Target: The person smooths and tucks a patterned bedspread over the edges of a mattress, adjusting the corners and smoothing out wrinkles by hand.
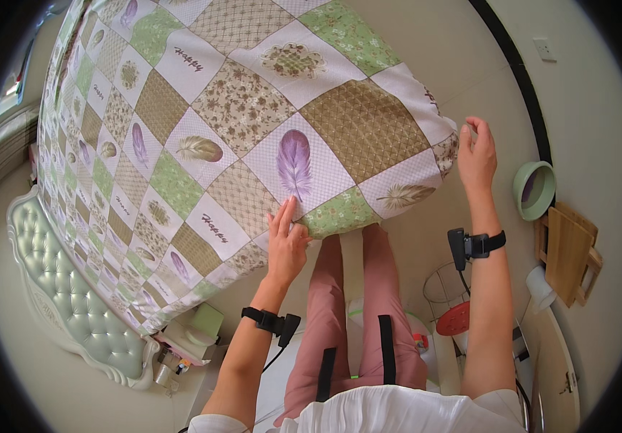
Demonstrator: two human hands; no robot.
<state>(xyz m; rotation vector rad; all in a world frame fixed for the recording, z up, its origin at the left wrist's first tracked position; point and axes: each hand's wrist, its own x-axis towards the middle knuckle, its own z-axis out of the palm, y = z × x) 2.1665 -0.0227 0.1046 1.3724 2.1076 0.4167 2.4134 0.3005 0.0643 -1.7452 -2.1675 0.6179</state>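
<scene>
A patchwork-print bed sheet with feathers, flowers and printed words covers the mattress before me. My left hand lies palm down on its near edge, fingers stretched below a purple feather print. At the rounded right-hand corner, my right hand is beside the sheet with its fingers slightly bent and nothing visible in them. Whether its fingertips touch the fabric I cannot tell. The cloth looks mostly smooth, with light creases around that corner. Each of my wrists carries a black strapped device.
To the left stands a tufted headboard, with a bedside table near it. Along the right wall are a green basin, folded wooden stools and a wall socket. A red round stool seat is behind my right side.
</scene>
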